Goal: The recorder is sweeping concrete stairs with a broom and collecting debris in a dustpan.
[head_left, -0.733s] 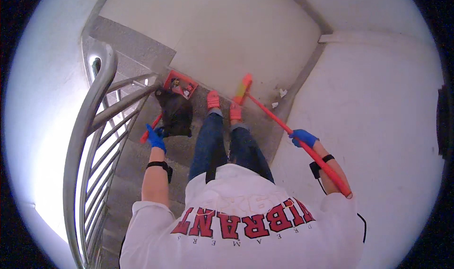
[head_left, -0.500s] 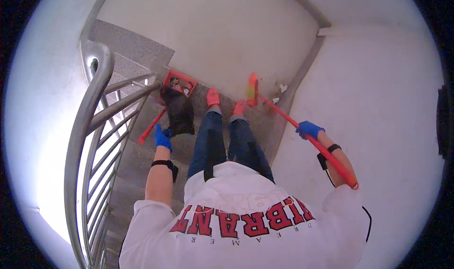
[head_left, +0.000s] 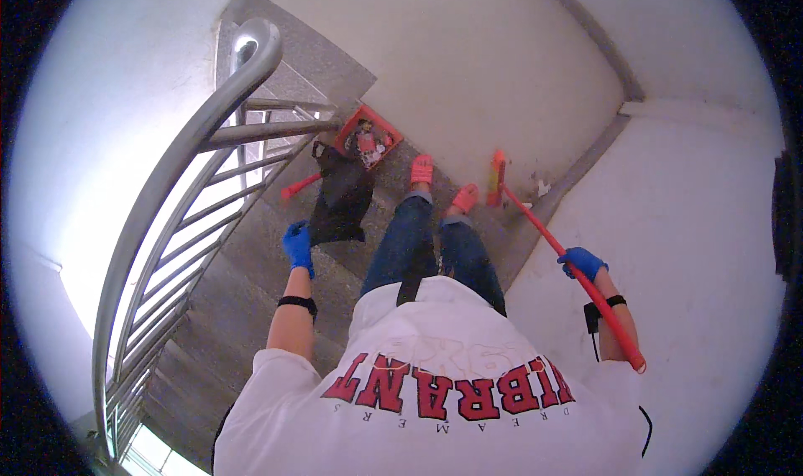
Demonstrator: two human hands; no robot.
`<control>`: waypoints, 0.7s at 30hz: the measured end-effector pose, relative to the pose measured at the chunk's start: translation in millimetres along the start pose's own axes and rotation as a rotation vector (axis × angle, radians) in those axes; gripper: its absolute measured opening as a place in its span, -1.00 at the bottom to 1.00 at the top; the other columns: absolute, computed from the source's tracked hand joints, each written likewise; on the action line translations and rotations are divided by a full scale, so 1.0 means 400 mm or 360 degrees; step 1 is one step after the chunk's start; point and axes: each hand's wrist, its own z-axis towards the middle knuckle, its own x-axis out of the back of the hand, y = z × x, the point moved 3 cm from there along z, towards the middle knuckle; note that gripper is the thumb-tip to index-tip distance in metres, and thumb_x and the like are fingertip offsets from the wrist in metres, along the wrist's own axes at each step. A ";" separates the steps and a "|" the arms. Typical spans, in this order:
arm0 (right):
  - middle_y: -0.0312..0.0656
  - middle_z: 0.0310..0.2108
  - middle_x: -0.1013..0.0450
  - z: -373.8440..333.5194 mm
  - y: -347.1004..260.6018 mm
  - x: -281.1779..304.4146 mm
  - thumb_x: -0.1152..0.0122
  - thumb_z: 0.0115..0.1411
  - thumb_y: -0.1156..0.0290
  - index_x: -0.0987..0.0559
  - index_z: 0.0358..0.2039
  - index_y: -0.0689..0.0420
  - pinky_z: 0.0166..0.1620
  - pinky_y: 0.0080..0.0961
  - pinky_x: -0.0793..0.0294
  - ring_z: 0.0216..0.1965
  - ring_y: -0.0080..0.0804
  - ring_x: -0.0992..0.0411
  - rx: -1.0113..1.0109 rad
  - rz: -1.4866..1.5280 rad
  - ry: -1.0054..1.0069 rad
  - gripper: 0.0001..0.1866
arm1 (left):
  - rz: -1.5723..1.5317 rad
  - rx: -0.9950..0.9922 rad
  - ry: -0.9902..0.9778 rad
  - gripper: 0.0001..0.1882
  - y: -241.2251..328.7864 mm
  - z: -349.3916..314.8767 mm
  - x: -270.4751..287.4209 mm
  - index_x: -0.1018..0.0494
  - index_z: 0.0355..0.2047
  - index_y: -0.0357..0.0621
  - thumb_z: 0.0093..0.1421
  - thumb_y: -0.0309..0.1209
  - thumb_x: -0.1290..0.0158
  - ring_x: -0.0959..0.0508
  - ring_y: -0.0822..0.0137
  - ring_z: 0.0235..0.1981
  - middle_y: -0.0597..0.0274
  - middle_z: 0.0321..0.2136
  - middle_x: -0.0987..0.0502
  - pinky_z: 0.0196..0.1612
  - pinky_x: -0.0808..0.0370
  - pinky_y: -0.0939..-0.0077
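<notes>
- The right hand (head_left: 583,263), in a blue glove, has its fingers closed around the red handle of the broom (head_left: 565,246).
- The broom slants from the person's right forearm toward the landing (head_left: 468,66); its red and yellow-green head stands at the landing's near edge, just beside the right shoe (head_left: 465,198).
- The left hand (head_left: 299,248), also blue-gloved, is at the lower left corner of the black bag (head_left: 345,196); its fingers look partly curled, but I cannot tell whether they grip the bag.
- The bag hangs or lies in front of the dustpan (head_left: 391,148), hiding part of it; which of the two, I cannot tell.
- The red dustpan sits near the left shoe (head_left: 421,169), with small mixed litter (head_left: 368,141) in its tray; the end of a red handle shows left of the bag.
- White scraps (head_left: 544,187) lie on the landing, right of the broom head.
- A metal railing (head_left: 180,171) curves along the left, beside grey steps (head_left: 242,296).
- Both shoes are pinkish red, below rolled jeans (head_left: 401,240).
</notes>
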 end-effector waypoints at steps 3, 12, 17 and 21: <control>-0.30 -0.84 -0.19 0.000 -0.013 0.008 -0.01 -0.16 0.33 -0.29 -0.68 0.12 -0.75 -0.68 -0.14 -0.82 -0.57 -0.17 0.0009 -0.0020 -0.0007 -0.84 | 0.0284 -0.0150 0.0185 -0.85 0.002 -0.005 0.090 -0.39 -0.52 -0.22 -0.18 -0.53 0.09 -0.35 0.49 -0.60 0.25 -0.61 -0.41 -0.51 -0.30 0.64; -0.32 -0.85 -0.18 0.024 -0.014 0.030 0.00 -0.16 0.31 -0.26 -0.73 0.09 -0.77 -0.69 -0.10 -0.84 -0.59 -0.13 0.0113 0.0236 -0.0126 -0.81 | 0.0559 0.0090 0.0207 -0.65 -0.175 0.011 0.208 -0.28 -0.30 -0.23 -0.13 -0.35 0.07 -0.35 0.38 -0.42 0.21 -0.41 -0.38 -0.30 -0.28 0.53; -0.34 -0.85 -0.14 0.018 -0.020 -0.007 0.10 -0.10 0.30 -0.25 -0.74 0.08 -0.79 -0.72 -0.07 -0.85 -0.61 -0.10 0.0208 0.1164 -0.0502 -0.81 | 0.0791 0.0393 -0.0875 -0.68 0.038 -0.081 -0.116 -0.27 -0.26 -0.24 -0.07 -0.41 0.10 -0.35 0.47 -0.38 0.20 -0.39 -0.38 -0.28 -0.26 0.66; -0.35 -0.82 -0.14 0.209 0.012 -0.050 0.12 -0.09 0.30 -0.28 -0.69 0.10 -0.74 -0.70 -0.13 -0.80 -0.57 -0.13 0.0916 0.1561 -0.0341 -0.83 | 0.0121 -0.0323 -0.1616 -0.56 0.503 -0.406 -0.422 -0.18 -0.17 -0.23 -0.12 -0.43 0.04 -0.28 0.40 -0.23 0.19 -0.24 -0.30 -0.16 -0.19 0.58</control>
